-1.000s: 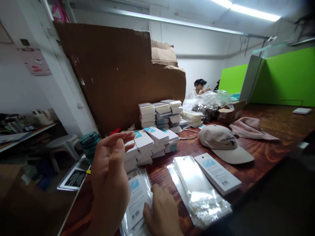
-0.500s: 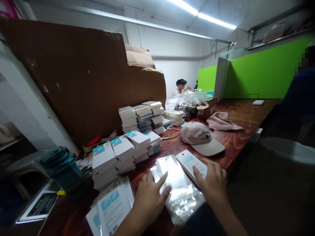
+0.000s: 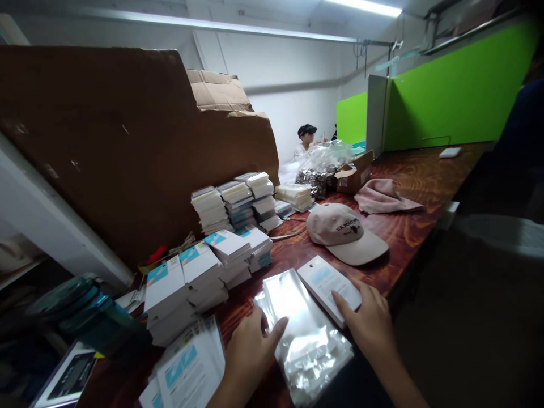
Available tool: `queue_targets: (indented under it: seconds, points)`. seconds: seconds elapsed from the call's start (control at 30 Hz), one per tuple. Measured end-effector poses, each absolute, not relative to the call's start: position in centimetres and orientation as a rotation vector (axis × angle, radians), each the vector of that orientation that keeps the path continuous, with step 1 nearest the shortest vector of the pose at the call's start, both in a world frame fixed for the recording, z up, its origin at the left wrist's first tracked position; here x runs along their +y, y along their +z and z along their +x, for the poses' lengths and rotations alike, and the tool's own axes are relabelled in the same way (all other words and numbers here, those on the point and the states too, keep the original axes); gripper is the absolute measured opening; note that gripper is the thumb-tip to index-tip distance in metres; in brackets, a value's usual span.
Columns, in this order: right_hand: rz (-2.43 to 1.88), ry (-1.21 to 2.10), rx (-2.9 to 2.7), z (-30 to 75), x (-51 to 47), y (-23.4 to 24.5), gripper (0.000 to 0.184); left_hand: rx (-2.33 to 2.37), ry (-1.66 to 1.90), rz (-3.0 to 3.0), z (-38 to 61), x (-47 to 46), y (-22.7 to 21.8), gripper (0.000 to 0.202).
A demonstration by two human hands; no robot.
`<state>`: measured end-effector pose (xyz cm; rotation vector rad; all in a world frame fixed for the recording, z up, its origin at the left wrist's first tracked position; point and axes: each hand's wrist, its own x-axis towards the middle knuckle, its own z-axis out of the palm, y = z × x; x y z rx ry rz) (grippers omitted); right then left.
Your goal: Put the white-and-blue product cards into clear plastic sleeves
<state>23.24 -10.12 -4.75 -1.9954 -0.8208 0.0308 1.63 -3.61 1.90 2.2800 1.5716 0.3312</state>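
A stack of clear plastic bags (image 3: 304, 323) lies on the table in front of me, shiny and crumpled at its near end. My left hand (image 3: 250, 345) rests at its left edge, thumb stretched over the top bag and fingers bent but apart from the thumb. Just right of the bags is a small stack of white printed cards (image 3: 325, 283) with a pale blue picture and a punched hole. My right hand (image 3: 368, 314) grips these cards at their near right side, thumb on top, its other fingers partly hidden.
Taller piles of cards (image 3: 204, 263) stand left of centre, packed stacks (image 3: 210, 212) behind. Bagged cards (image 3: 187, 362) lie near left, beside a teal bottle (image 3: 96, 317). Beyond the bags are a cap (image 3: 344, 232), pink cloth (image 3: 382, 195) and open box (image 3: 357, 173). Another person (image 3: 306, 139) sits farther back.
My left index finger has drawn back from the top of the bags toward their left edge. My right hand stays at the cards. The whole view has shifted slightly.
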Motion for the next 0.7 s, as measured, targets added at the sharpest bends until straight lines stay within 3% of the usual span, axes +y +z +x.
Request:
queue_targets:
  seconds: [0.3,0.57,0.7]
  points:
    - [-1.767,0.026,-0.658,22.2,-9.9,-4.2,0.054,1.407,0.335,2.081,1.3,-2.8,0.6,0.028]
    - [-1.786,0.07,-0.618,22.0,-10.3,-4.1,0.054,1.277,0.452,1.957,1.0,-2.9,0.4,0.04]
    - [-1.778,0.075,-0.618,22.0,-10.6,-3.8,0.051,1.284,0.522,1.961,0.9,-3.4,1.1,0.032]
